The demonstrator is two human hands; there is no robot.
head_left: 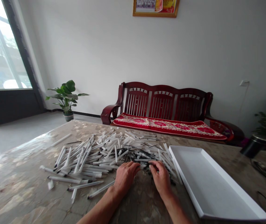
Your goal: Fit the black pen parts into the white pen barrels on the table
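Observation:
A large heap of white pens (83,157) with dark ends lies across the table, many crossing one another. Black pen parts (148,155) are gathered at the heap's right side, just beyond my fingers. At the near edge of the heap, my left hand (125,175) is closed, fingers bent inward; what it holds is hidden. A short gap to the right, my right hand (160,175) pinches thumb against fingers at the black parts. Something small and dark shows at its fingertips, too small to name.
A shallow white box lid or tray (219,183) lies right of my right hand. A patterned cloth covers the table (25,183). A dark cylinder (254,145) and cables (262,169) are at far right. Beyond stand a wooden bench (163,104) and a potted plant (67,96).

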